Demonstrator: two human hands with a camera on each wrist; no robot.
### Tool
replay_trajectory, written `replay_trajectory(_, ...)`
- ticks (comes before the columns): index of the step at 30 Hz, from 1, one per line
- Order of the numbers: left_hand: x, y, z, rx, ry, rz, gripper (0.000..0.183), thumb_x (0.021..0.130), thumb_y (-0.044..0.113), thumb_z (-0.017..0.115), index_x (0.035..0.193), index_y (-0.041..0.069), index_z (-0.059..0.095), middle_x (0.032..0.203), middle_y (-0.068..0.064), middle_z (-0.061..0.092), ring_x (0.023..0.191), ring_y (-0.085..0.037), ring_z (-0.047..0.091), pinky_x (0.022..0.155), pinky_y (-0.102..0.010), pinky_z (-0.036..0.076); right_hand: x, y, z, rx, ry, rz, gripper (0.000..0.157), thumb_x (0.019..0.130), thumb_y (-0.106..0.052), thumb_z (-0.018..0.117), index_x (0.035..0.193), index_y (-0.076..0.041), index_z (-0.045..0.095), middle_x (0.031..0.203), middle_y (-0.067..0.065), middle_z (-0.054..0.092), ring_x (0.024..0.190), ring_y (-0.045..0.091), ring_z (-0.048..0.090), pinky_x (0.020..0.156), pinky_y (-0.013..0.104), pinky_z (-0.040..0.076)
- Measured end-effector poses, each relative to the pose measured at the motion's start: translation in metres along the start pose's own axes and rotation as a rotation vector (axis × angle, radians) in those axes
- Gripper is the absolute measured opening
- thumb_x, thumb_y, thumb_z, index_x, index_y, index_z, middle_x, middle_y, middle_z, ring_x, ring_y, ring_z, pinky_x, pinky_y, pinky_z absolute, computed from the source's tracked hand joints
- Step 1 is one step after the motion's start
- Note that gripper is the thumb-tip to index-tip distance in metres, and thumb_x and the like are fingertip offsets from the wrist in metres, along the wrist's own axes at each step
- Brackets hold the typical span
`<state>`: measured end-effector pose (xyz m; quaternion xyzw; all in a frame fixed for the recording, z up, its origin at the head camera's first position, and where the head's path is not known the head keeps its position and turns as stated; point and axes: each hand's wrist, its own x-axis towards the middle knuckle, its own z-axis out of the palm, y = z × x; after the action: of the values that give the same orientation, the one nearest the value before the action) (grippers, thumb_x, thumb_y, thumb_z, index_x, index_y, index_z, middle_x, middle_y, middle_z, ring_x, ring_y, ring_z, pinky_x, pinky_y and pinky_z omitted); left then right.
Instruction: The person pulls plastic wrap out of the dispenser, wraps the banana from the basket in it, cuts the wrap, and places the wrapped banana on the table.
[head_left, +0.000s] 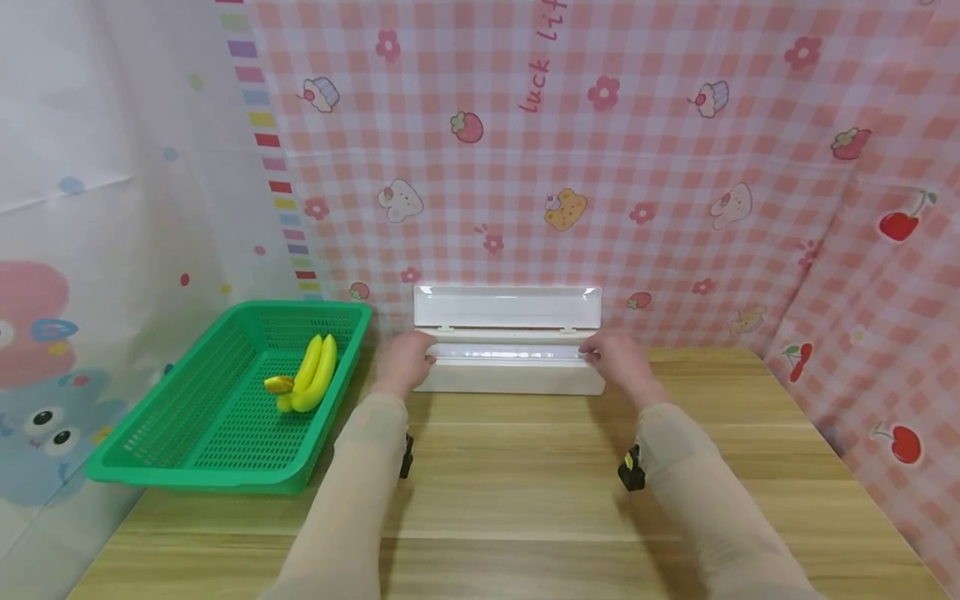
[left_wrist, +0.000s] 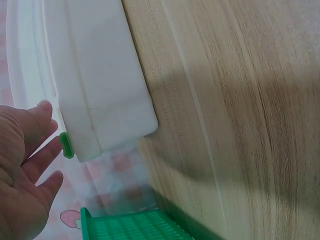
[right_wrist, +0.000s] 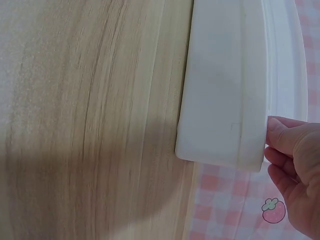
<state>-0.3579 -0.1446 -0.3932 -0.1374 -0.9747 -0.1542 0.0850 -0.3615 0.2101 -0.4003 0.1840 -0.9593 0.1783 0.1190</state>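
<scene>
Near the counter's (head_left: 525, 483) far edge, an open white box (head_left: 510, 380) is flanked by the left hand (head_left: 402, 363) and right hand (head_left: 621, 360), fingers bent; whether anything is pinched cannot be told. A green tab (left_wrist: 66, 145) is revealed only by the left-wrist view; the box is cut off in both wrist views.

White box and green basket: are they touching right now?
Apart. The left wrist view shows checked cloth and wooden table in the gap between the white box and the green basket.
</scene>
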Motion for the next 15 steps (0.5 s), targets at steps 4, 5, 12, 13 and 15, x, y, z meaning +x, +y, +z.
replay_trajectory(4, 0.0017, 0.0023, 0.0015, -0.050, -0.032, -0.044, 0.031, 0.091, 0.002, 0.065, 0.122, 0.006, 0.069, 0.127, -0.013, 0.065, 0.120, -0.032, 0.058, 0.103, -0.047, 0.046, 0.0017, -0.0015, 0.0001, 0.004, -0.016, 0.011, 0.013, 0.090, -0.001, 0.069, 0.100, -0.002, 0.076, 0.102, 0.014, 0.070, 0.100, 0.033, 0.063, 0.090, 0.048, 0.052)
replay_trajectory(5, 0.0020, 0.0025, 0.0019, -0.060, -0.040, -0.054, 0.032, 0.091, 0.001, 0.065, 0.122, 0.006, 0.069, 0.128, -0.013, 0.064, 0.120, -0.032, 0.058, 0.103, -0.047, 0.046, 0.0023, -0.0017, 0.0005, 0.003, -0.016, 0.011, 0.012, 0.090, -0.001, 0.069, 0.100, -0.002, 0.076, 0.101, 0.014, 0.070, 0.100, 0.033, 0.062, 0.090, 0.048, 0.051)
replay_trajectory(12, 0.0049, 0.0027, 0.0056, -0.057, -0.054, -0.080, 0.031, 0.091, -0.001, 0.061, 0.120, 0.007, 0.070, 0.124, -0.013, 0.067, 0.115, -0.032, 0.060, 0.098, -0.047, 0.049, 0.0039, -0.0017, 0.0019, 0.022, -0.042, 0.036, 0.011, 0.091, -0.002, 0.068, 0.099, -0.003, 0.076, 0.100, 0.012, 0.069, 0.100, 0.032, 0.061, 0.091, 0.047, 0.051)
replay_trajectory(13, 0.0055, 0.0028, 0.0057, -0.048, -0.052, -0.080, 0.030, 0.092, -0.001, 0.061, 0.118, 0.008, 0.071, 0.123, -0.013, 0.067, 0.114, -0.032, 0.061, 0.097, -0.047, 0.050, 0.0040, -0.0015, 0.0021, 0.026, -0.041, 0.037, 0.010, 0.091, -0.002, 0.068, 0.098, -0.003, 0.076, 0.100, 0.012, 0.069, 0.100, 0.032, 0.061, 0.090, 0.047, 0.051)
replay_trajectory(15, 0.0071, 0.0026, 0.0064, -0.033, -0.048, -0.076, 0.029, 0.092, -0.001, 0.059, 0.116, 0.007, 0.072, 0.120, -0.013, 0.068, 0.112, -0.032, 0.062, 0.095, -0.046, 0.051, 0.0045, -0.0005, 0.0024, 0.032, -0.039, 0.043, 0.010, 0.091, -0.002, 0.069, 0.097, -0.003, 0.076, 0.099, 0.012, 0.070, 0.099, 0.031, 0.060, 0.090, 0.046, 0.051)
